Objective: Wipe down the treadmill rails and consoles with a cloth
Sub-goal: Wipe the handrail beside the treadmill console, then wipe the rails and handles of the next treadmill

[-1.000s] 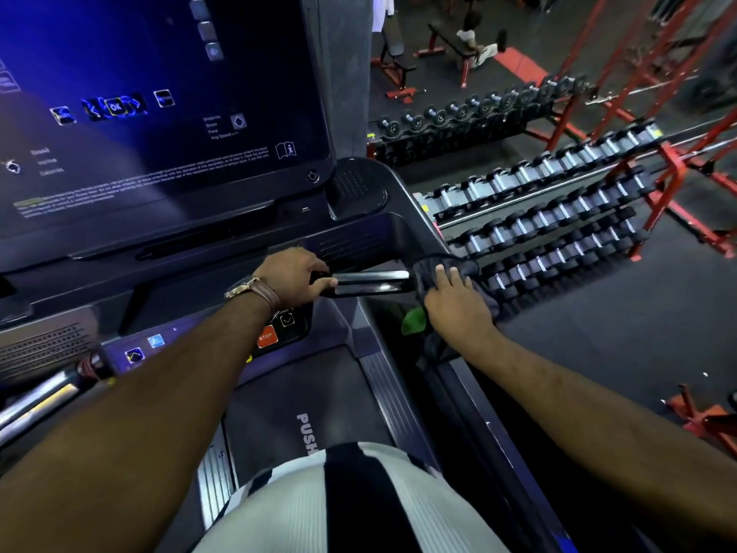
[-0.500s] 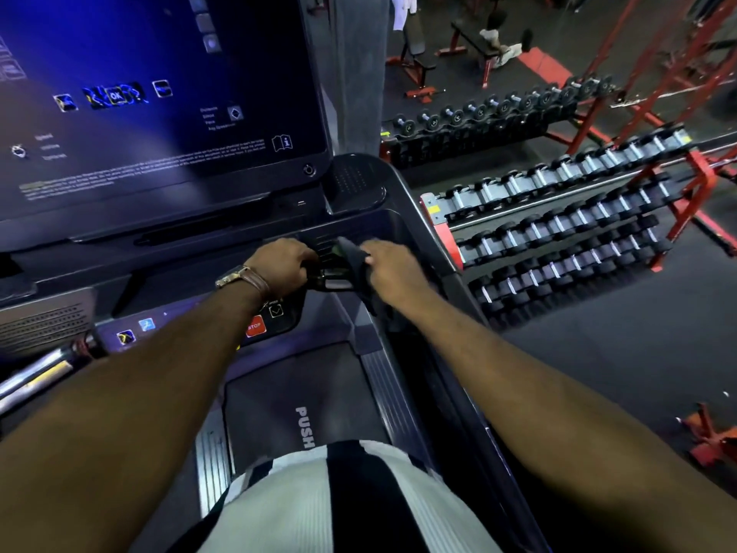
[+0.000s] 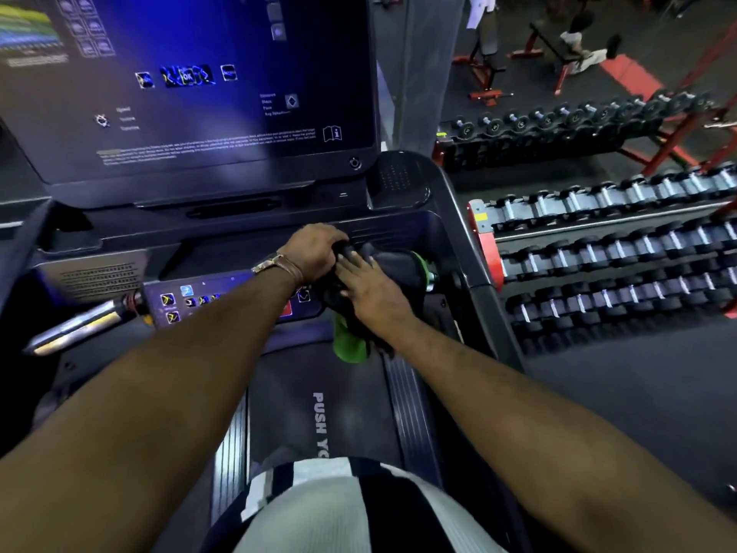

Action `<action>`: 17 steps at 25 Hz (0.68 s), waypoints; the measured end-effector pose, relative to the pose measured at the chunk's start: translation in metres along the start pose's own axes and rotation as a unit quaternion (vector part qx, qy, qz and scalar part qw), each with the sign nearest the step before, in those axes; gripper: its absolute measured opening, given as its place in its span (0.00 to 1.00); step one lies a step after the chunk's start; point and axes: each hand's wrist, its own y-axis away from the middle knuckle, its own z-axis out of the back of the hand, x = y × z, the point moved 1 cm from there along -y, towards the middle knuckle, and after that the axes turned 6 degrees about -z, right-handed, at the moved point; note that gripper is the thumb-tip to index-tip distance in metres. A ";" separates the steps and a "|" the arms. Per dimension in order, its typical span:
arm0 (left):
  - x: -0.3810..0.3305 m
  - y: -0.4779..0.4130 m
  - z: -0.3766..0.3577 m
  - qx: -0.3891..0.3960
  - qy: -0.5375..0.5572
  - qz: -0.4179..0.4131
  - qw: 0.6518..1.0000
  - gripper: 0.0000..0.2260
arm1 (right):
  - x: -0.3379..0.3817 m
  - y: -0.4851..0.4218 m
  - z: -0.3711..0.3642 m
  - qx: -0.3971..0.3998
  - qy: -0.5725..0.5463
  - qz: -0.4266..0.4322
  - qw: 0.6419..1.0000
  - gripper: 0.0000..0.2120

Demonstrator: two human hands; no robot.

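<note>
I stand on a treadmill facing its big lit console screen. A dark cloth with green edges is draped over the short chrome handlebar right of the control panel, and a green corner hangs below. My right hand lies flat on the cloth with the fingers spread, pressing it on the bar. My left hand, a watch on its wrist, is curled over the bar's inner end, touching the cloth. The bar itself is hidden under cloth and hands.
The dark right side rail runs past the hands. Another chrome handlebar sticks out at the left. Beyond the rail stand red racks of dumbbells. A person sits by a bench at the far back. The belt lies below.
The cloth went from the outer end of the bar inward to my left hand, and now spreads over the whole bar with my right hand flat on top. My left hand stays.
</note>
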 end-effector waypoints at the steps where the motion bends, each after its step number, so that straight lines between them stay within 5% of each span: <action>1: -0.001 0.002 0.001 0.003 -0.006 0.001 1.000 0.27 | 0.007 -0.003 -0.004 0.001 0.007 0.005 1.000 0.26; 8: -0.008 0.010 0.006 0.042 -0.034 -0.017 0.998 0.23 | -0.061 0.015 0.010 -0.100 0.053 0.063 0.992 0.23; 10: -0.013 0.019 0.007 -0.002 -0.006 -0.024 1.000 0.22 | -0.077 0.025 0.025 -0.126 0.042 -0.002 0.991 0.22; 13: -0.016 0.038 0.018 -0.116 0.035 -0.050 0.991 0.19 | -0.086 0.023 0.067 -0.031 0.059 -0.156 0.986 0.22; 17: 0.009 0.093 0.032 -0.209 0.032 -0.012 0.977 0.19 | -0.020 -0.002 0.093 -0.053 -0.066 -0.088 0.992 0.20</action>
